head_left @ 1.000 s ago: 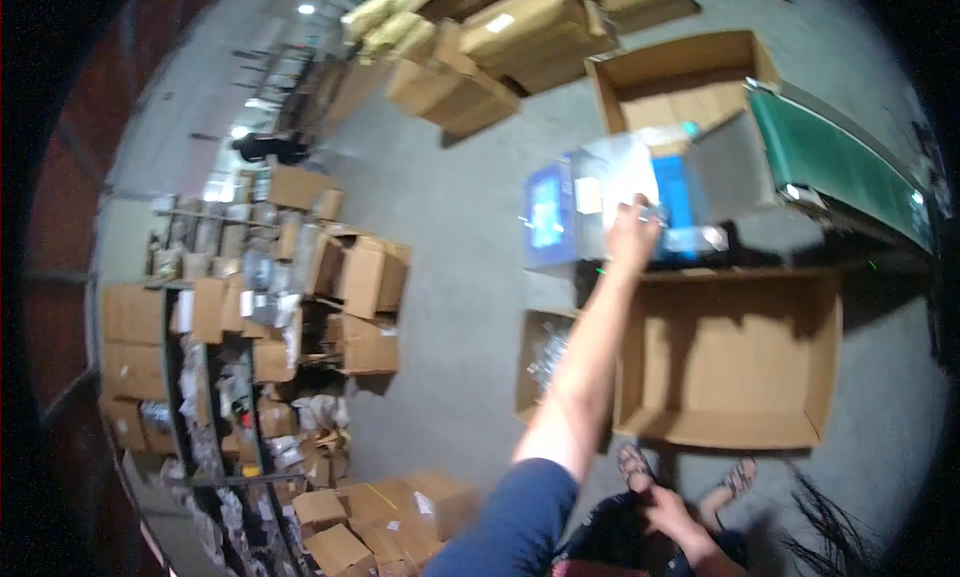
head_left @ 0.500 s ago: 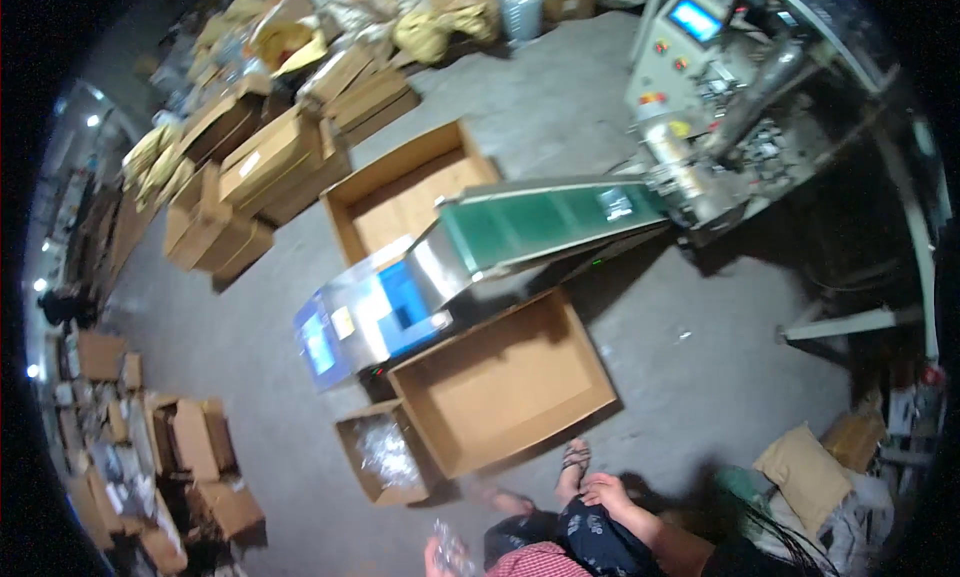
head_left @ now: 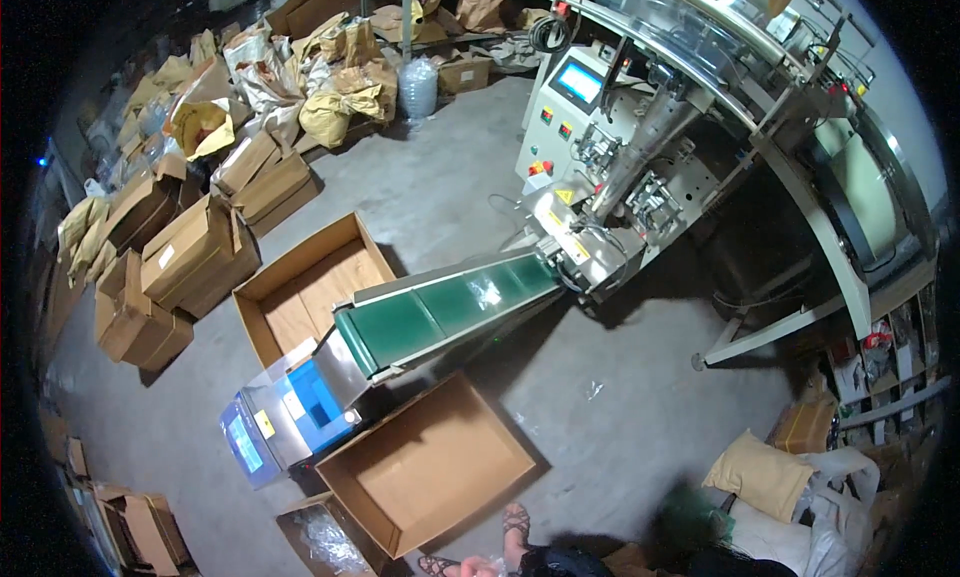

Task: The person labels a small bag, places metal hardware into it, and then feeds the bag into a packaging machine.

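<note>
Since 1 s ago the view has swung right & the person's raised arm, then up at the blue unit, has dropped out of sight; 0.5 s ago the packing machine sat top right, now it fills the upper right. Neither hand shows now, so whether the fingers are open or closed can't be told. Only sandalled feet (head_left: 515, 525) show at the bottom edge, toes just beside the near corner of the empty cardboard box (head_left: 430, 462).

That box lies open on the concrete floor (head_left: 620, 397), below the low end of the green conveyor belt (head_left: 440, 312). Belt slopes from the packing machine (head_left: 620, 177) at upper right down to the blue & steel unit (head_left: 285, 417) at lower left. One clear packet (head_left: 487, 295) lies on the belt, approx mid-way along. A 2nd open box (head_left: 300, 292) sits behind the belt, also empty. A smaller box w/ clear plastic inside (head_left: 325, 537) touches the near box's left side, at the frame's bottom.

Closed cartons (head_left: 190, 257) are stacked at left; brown sacks (head_left: 335, 87) are piled at top; a tan sack (head_left: 762, 472) & white bags lie bottom right.
</note>
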`<act>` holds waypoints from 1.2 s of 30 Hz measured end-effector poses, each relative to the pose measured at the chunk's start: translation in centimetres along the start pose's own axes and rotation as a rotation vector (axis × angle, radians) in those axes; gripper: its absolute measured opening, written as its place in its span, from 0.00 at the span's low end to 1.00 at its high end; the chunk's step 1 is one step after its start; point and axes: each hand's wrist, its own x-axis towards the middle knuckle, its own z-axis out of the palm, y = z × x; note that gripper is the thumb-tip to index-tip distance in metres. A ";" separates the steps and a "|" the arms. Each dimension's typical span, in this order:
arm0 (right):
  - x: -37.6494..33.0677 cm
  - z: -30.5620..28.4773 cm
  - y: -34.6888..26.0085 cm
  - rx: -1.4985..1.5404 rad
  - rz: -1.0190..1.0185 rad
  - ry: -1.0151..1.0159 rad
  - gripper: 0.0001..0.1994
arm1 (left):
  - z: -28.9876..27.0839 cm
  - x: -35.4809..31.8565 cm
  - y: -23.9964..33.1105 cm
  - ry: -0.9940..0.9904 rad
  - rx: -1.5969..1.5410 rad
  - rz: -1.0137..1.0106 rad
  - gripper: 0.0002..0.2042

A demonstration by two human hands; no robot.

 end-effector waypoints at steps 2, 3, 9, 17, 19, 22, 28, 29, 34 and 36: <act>0.1 -0.3 -0.6 -0.021 -0.005 0.006 0.18 | 1.5 0.7 6.5 0.059 -0.222 -0.330 0.14; 0.0 -0.4 -0.9 -0.031 -0.009 0.009 0.18 | 1.4 0.6 5.9 0.030 -0.165 -0.303 0.13; -0.6 -1.1 -1.7 -0.052 -0.023 0.016 0.18 | 1.0 -0.1 -0.3 0.034 -0.365 -0.335 0.09; -0.8 -1.4 -1.2 -0.067 -0.009 -0.016 0.19 | 0.6 -0.8 -0.3 0.117 -0.616 -0.497 0.08; -0.9 -1.3 -0.8 -0.072 -0.001 -0.021 0.19 | 0.5 -1.3 1.3 0.135 -0.709 -0.494 0.03; -0.7 -0.9 -0.1 -0.076 0.022 -0.037 0.19 | 0.1 -2.4 3.7 0.051 -0.224 -0.327 0.06; 0.3 0.6 1.9 -0.108 0.069 -0.095 0.19 | -2.3 -2.4 2.3 -0.070 -0.291 -0.244 0.10; 0.6 0.8 2.2 -0.111 0.081 -0.099 0.19 | -2.5 -2.1 2.9 -0.080 -0.279 -0.192 0.09; 2.8 -0.2 5.0 -0.201 0.126 -0.139 0.19 | -1.1 0.7 7.5 0.015 -0.470 -0.207 0.08; 3.2 -0.7 4.3 -0.224 0.139 -0.135 0.19 | -1.9 2.2 8.2 0.025 -0.536 -0.269 0.09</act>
